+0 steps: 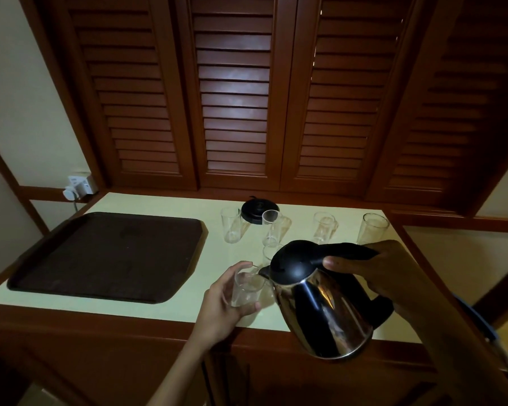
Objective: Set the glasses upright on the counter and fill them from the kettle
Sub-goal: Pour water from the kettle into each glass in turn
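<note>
The right hand (393, 271) has its fingers curled tight round the black handle of the steel kettle (326, 312), low and right in the frame. The kettle leans over, and its spout (264, 272) points left.

The left hand (226, 300) wraps its fingers and thumb round one clear glass (247, 288), just left of the kettle. This glass stands almost straight up with its open mouth on top. The spout sits right at the rim, on the side near the kettle. I cannot tell if water is coming out, or if the glass rests on the pale counter (194, 306) or is lifted a bit.

So the next pour goes left and down from the spout into that mouth. I think a bit more tip would do it, but too fast could splash the left hand.

Behind, four glasses (230, 225) (272, 227) (323, 227) (373, 228) stand upright in a row. A fifth glass (269, 253) peeks out behind the kettle lid. They look empty. The black kettle base (258, 212) is behind them, and a dark tray (109, 256) lies at the left.
</note>
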`<state>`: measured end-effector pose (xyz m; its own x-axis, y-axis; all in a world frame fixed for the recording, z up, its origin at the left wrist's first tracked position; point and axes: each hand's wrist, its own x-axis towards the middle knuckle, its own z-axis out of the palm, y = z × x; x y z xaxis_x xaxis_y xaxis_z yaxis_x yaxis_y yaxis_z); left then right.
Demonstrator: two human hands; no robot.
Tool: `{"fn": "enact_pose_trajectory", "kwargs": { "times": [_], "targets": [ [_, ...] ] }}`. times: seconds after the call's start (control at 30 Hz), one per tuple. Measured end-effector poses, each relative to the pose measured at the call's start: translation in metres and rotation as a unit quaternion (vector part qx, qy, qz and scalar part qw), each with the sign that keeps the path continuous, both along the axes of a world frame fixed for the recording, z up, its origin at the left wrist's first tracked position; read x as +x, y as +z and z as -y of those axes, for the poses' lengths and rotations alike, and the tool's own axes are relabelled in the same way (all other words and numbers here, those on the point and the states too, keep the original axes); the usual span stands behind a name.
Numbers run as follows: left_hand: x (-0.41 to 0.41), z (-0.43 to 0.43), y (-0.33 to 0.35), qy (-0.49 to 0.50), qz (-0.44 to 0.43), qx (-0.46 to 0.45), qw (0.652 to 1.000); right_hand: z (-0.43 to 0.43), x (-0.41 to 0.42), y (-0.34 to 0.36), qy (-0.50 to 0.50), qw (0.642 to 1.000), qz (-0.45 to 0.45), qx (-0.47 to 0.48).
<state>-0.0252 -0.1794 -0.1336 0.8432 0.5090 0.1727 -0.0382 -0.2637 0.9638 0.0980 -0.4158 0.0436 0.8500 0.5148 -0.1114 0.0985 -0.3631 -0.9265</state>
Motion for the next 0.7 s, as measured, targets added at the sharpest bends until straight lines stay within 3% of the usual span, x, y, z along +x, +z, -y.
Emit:
{"fn": "enact_pose_trajectory", "kwargs": {
  "times": [0.7],
  "targets": [
    [-0.0050, -0.0021, 0.0024, -0.004, -0.009, -0.012, 1.000, -0.0038, 0.0003, 0.0029, 0.008, 1.000, 0.012, -0.022]
  ]
}}
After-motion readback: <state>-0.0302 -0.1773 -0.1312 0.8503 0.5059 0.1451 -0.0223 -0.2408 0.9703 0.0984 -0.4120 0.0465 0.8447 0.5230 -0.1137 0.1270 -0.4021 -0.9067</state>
